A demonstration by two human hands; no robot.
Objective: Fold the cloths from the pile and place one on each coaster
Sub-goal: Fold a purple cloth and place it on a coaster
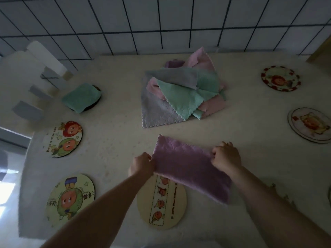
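Observation:
A purple cloth [188,167], folded into a strip, is held just above the table's near middle. My left hand [141,164] pinches its left edge and my right hand [226,157] grips its right edge. Its near part overlaps a round cartoon coaster [161,208]. The pile of cloths [182,92], green, grey, pink and purple, lies at the table's far middle. A folded green cloth [81,98] rests on a dark coaster at the far left. Bare coasters lie at the left [63,138], near left [69,197], far right [280,80] and right [309,125].
The table [116,136] has a pale speckled cover and stands against a white tiled wall [161,24]. White chair parts [35,77] show past the left edge. Another coaster edge [329,194] peeks in at the right border.

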